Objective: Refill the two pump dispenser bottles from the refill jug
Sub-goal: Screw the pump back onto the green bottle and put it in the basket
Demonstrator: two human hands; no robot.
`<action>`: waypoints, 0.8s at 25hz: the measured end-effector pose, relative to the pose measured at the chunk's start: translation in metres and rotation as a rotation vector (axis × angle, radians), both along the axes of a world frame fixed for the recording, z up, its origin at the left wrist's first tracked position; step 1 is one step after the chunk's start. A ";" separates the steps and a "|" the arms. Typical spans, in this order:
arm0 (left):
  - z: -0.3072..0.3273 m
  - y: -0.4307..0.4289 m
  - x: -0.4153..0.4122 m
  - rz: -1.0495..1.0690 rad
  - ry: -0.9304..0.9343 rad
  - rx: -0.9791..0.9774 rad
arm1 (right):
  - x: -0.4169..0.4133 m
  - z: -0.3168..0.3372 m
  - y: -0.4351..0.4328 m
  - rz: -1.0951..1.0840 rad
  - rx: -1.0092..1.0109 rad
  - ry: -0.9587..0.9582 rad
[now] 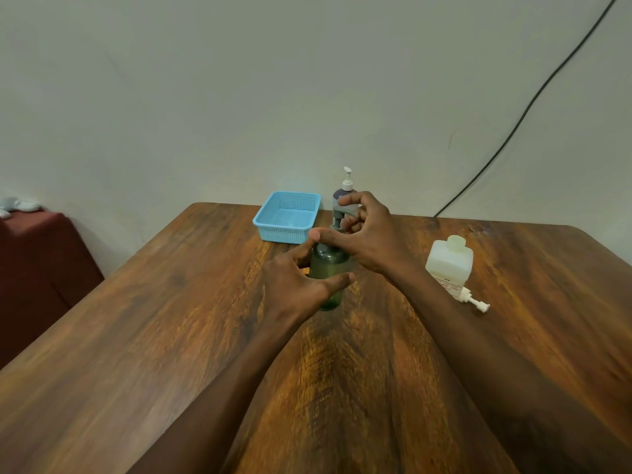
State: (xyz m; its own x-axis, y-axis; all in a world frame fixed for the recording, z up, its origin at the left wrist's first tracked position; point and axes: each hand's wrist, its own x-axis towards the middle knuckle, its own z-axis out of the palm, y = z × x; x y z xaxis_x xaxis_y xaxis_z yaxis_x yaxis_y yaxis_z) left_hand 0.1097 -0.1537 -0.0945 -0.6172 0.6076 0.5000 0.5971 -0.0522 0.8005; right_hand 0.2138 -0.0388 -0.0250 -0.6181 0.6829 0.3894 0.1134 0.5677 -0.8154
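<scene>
Green pump bottle (329,275) upright at table centre, long axis vertical, both hands on it.

Left hand (297,284) wraps the bottle body, thumb across the front and fingers curled round the far side; right hand (367,232) pinches the grey pump head (342,213) at the neck, index finger raised. Nozzle direction cannot be read: the right hand covers most of the head. Second pump bottle (344,191), dark with a white pump, stands upright just behind, lower half hidden by the hands. Refill jug (448,265), translucent white, stands to the right near the right forearm, cap on; label text too blurred to read. A loose white pump (473,301) lies on its side on the wooden table (171,319) just in front of the jug. Blue basket (288,216) sits at the far edge, beside the dark bottle.
</scene>
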 end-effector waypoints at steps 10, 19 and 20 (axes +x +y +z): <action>0.007 0.002 -0.008 0.012 0.019 0.068 | -0.006 0.007 0.003 -0.044 0.117 -0.004; 0.012 0.003 -0.019 -0.030 0.050 0.071 | -0.022 0.016 0.002 -0.079 0.169 0.000; 0.013 0.004 -0.019 -0.037 0.052 0.058 | -0.027 0.015 0.000 -0.132 0.221 0.021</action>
State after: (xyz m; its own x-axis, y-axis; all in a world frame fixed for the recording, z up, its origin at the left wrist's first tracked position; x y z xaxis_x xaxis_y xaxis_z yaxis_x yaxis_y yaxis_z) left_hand 0.0904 -0.1493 -0.0816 -0.5669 0.5989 0.5656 0.6347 -0.1201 0.7633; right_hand 0.1868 -0.0389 -0.0103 -0.5194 0.6543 0.5497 0.1829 0.7134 -0.6764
